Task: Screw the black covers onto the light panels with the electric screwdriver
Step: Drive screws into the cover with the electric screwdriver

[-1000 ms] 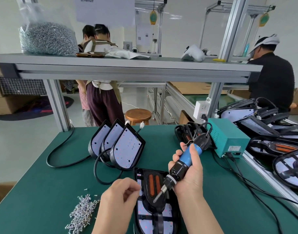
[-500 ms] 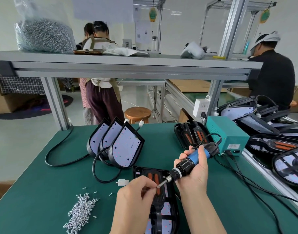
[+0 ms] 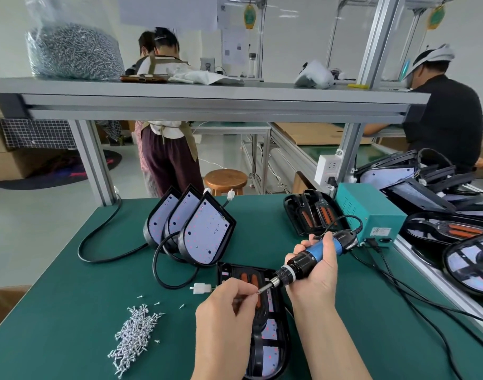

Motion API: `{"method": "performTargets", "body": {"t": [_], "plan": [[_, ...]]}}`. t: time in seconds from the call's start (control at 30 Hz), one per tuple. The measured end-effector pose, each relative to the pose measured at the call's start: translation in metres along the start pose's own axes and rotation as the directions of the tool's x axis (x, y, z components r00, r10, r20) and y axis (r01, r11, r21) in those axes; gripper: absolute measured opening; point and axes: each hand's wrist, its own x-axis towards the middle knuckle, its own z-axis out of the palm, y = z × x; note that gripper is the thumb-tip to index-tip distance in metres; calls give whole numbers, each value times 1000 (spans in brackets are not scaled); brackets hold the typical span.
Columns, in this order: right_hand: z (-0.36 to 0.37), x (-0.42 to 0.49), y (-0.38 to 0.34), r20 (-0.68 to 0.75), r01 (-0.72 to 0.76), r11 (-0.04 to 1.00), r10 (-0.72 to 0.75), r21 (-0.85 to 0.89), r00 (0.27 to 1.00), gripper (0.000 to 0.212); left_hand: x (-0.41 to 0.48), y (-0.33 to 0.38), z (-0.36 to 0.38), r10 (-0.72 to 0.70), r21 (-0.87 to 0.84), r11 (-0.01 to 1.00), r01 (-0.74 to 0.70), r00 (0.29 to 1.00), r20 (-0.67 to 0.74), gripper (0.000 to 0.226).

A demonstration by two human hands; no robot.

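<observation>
Bottom centre: panel (image 3: 270, 352) under black cover (image 3: 246, 272), flat on surface (image 3: 70, 297). Left hand (image 3: 224, 311): fingers curled at the bit tip, cannot tell what they pinch. Right hand (image 3: 314, 272) clenched round screwdriver (image 3: 311, 259). Screws (image 3: 136, 333) lower left. Three panels (image 3: 204, 231) upright, centre.

Green work table (image 3: 70, 283) beneath a grey metal shelf (image 3: 235, 91) — parts spread across it.
A black-covered light panel (image 3: 270, 331) lies at lower centre; the heap of small silver screws (image 3: 133, 335) sits lower left, three upright black-backed light panels (image 3: 202, 234) stand behind it, the teal metal power box (image 3: 372, 215) is at centre right — a clear bag of screws (image 3: 73, 50) rests on the shelf, upper left.
</observation>
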Motion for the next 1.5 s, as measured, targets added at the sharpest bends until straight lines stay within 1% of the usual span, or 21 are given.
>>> {"method": "performTargets", "body": {"t": [0.1, 0.23, 0.3, 0.47, 0.5, 0.53, 0.6, 0.63, 0.77, 0.87, 0.97, 1.03, 1.13, 1.17, 1.23, 1.27, 1.3, 1.33, 1.4, 1.47, 1.5], "plan": [[-2, 1, 0, -30, 7, 1000, -8, -27, 1000, 27, -1, -2, 3, 31, 19, 999, -30, 999, -30, 30], [-2, -1, 1, -100, -2, 998, -4, -58, 995, 27, -5, -5, 9, 149, 124, 983, -139, 986, -77, 26], [-2, -2, 1, -134, -9, 997, -2, -76, 991, 25, -5, -6, 10, 176, 156, 974, -162, 981, -86, 23], [-2, -2, 0, -169, -35, 996, 21, -76, 985, 23, -2, -4, 8, 144, 82, 987, -138, 987, -73, 24], [-2, -3, 1, -172, -41, 996, 27, -76, 985, 23, -2, -3, 7, 188, 116, 977, -179, 980, -63, 22], [-2, -3, 0, -174, -46, 996, 32, -80, 984, 23, -2, -2, 6, 267, 182, 950, -254, 962, -50, 20], [-1, -3, 0, -182, -47, 994, 30, -94, 983, 23, -2, -1, 6, 406, 316, 867, -386, 914, 3, 21], [-1, -3, -1, -187, -46, 993, 26, -105, 982, 23, -2, -2, 6, 438, 351, 838, -419, 899, 29, 23], [0, -5, -1, -192, -45, 992, 21, -119, 981, 22, 0, -5, 4, 463, 399, 798, -452, 883, 75, 24], [0, -6, -1, -205, -50, 993, 27, -104, 978, 23, 2, -8, 3, 468, 352, 812, -466, 880, 86, 17], [-1, -6, -2, -212, -37, 996, 18, -85, 977, 25, 6, -12, 3, 454, 310, 834, -457, 887, 89, 33], [-1, -5, -3, -209, -24, 996, 5, -89, 978, 25, 8, -13, 3, 408, 283, 864, -416, 909, 90, 42], [-2, -3, -5, -204, 4, 997, -19, -76, 979, 24, 9, -17, 3, 311, 233, 919, -318, 948, 68, 48], [-2, -3, -6, -203, 19, 998, -31, -61, 979, 23, 10, -19, 2, 277, 203, 939, -278, 960, 33, 48], [-2, -2, -9, -207, 36, 998, -47, -56, 977, 23, 16, -22, -3, 218, 162, 966, -201, 972, -91, 44], [-2, -2, -10, -211, 42, 996, -57, -73, 976, 24, 21, -24, -7, 168, 156, 977, -145, 975, -143, 43], [-1, -1, -12, -211, 56, 994, -76, -98, 974, 24, 27, -26, -10, 83, 141, 988, -60, 983, -161, 44], [0, 0, -14, -205, 82, 989, -107, -126, 973, 24, 34, -28, -13, -24, 123, 992, 41, 990, -137, 48], [5, 0, -19, -172, 171, 967, -204, -188, 964, 25, 45, -34, -16, -208, 124, 971, 205, 978, 10, 59], [12, 2, -24, -118, 292, 920, -331, -262, 936, 26, 50, -40, -16, -319, 88, 947, 308, 929, 188, 67], [17, 2, -26, -82, 351, 889, -390, -294, 917, 24, 51, -44, -15, -348, 24, 935, 354, 903, 250, 67]]}}
